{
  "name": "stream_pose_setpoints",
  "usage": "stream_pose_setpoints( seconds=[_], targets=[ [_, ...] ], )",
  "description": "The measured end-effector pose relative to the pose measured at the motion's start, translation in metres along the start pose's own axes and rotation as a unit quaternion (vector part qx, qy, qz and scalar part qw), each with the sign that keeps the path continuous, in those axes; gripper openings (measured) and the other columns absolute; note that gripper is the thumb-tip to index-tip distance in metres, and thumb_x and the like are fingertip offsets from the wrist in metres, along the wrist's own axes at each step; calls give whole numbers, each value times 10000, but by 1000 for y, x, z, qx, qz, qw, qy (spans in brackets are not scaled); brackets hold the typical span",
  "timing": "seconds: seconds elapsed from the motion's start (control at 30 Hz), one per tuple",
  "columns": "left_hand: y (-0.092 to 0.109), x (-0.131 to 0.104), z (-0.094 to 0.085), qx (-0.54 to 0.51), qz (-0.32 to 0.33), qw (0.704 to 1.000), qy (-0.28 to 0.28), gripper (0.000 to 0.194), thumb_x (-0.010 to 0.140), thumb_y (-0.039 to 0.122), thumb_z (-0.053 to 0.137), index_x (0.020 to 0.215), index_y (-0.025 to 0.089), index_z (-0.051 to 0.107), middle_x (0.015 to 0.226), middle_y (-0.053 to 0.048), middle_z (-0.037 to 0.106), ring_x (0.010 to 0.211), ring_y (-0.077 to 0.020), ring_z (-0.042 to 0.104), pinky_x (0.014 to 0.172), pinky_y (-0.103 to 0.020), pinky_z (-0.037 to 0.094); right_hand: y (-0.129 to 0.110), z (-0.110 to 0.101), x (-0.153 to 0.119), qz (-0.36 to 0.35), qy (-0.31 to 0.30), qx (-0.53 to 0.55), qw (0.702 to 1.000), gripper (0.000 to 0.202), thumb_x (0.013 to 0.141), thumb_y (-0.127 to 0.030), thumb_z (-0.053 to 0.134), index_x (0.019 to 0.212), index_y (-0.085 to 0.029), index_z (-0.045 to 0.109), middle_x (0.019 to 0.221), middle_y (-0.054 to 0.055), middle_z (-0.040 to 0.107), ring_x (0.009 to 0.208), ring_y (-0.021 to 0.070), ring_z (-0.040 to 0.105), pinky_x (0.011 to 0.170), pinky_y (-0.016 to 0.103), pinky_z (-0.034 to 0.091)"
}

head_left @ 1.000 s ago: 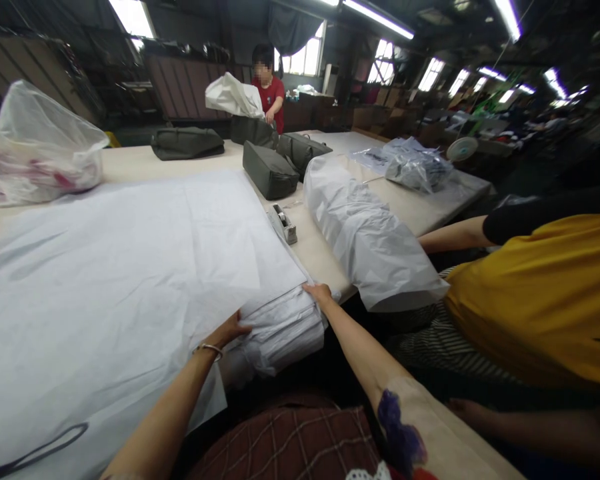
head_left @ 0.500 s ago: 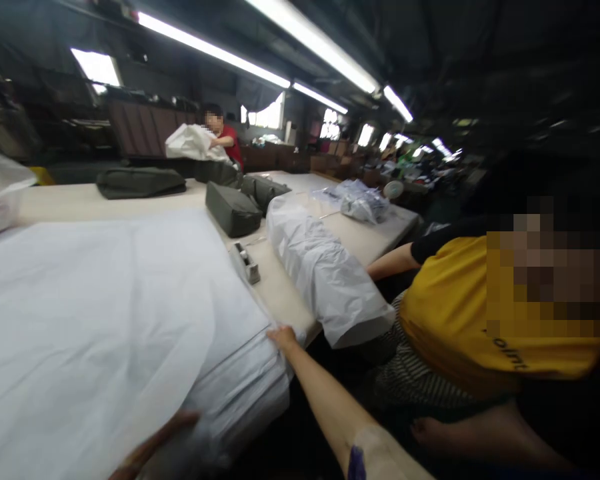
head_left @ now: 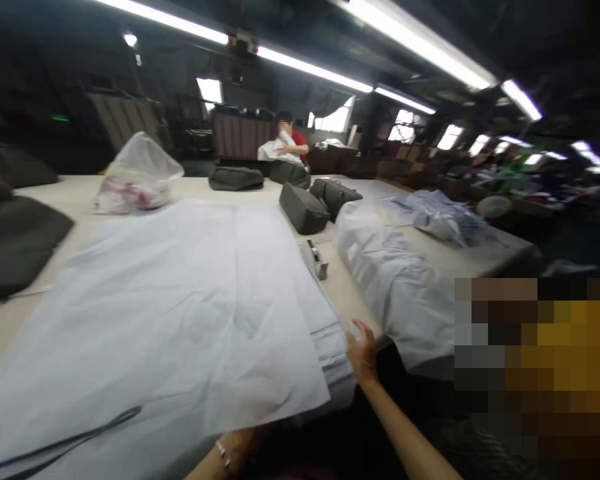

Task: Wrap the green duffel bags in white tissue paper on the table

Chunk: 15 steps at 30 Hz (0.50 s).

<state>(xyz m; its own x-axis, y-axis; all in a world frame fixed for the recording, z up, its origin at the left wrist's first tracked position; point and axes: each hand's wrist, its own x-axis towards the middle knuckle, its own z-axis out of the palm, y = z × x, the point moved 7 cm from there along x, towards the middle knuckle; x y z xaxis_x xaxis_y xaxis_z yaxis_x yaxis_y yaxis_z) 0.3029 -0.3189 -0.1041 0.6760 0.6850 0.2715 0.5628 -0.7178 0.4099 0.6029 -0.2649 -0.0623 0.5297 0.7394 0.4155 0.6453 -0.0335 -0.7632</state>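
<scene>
A stack of large white sheets [head_left: 180, 300], perhaps fabric or plastic bags, lies across the table in front of me. My right hand [head_left: 363, 350] rests against the stack's right edge near the table corner, its fingers apart. Folded layers show beside that hand. At the near edge, my left hand [head_left: 243, 445] reaches under the top sheet; the sheet hides its fingers, and a bracelet circles the wrist. A dark looped cord or strap [head_left: 95, 430] lies over the sheets at lower left.
Dark grey bags [head_left: 303, 208] stand at the back, and others [head_left: 20, 247] lie at left. A clear bag [head_left: 140, 177] sits behind the sheets. A tape dispenser [head_left: 316, 259] and a long plastic-wrapped bundle [head_left: 395, 280] are to the right. Co-workers are at right and far back.
My view has swung left, so the table appears further right. My left hand has gone beneath the top sheet, whose near right corner now lies over it. My right hand stays at the stack's edge.
</scene>
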Motion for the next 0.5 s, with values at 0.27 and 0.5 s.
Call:
stream_pose_setpoints(
  seconds=[0.27, 0.5],
  targets=[
    [-21, -104, -23, 20, 72, 996, -43, 223, 953, 181, 438, 811, 222, 605, 691, 19, 638, 570, -126, 570, 542, -236, 445, -189, 100, -51, -309, -322, 54, 893, 324, 957, -340, 501, 1239, -233, 619, 1212, 95, 671, 1169, 226, 605, 1037, 442, 478],
    [-72, -149, -70, 150, -15, 986, 73, 253, 908, 188, 490, 1140, 203, 590, 1271, -71, 618, 1204, -243, 532, 1041, -413, 362, -167, 196, -144, -278, -502, -12, 819, 544, 928, -422, 558, 1405, -174, 480, 1455, 141, 481, 1391, 268, 389, 1160, 539, 285]
  ],
)
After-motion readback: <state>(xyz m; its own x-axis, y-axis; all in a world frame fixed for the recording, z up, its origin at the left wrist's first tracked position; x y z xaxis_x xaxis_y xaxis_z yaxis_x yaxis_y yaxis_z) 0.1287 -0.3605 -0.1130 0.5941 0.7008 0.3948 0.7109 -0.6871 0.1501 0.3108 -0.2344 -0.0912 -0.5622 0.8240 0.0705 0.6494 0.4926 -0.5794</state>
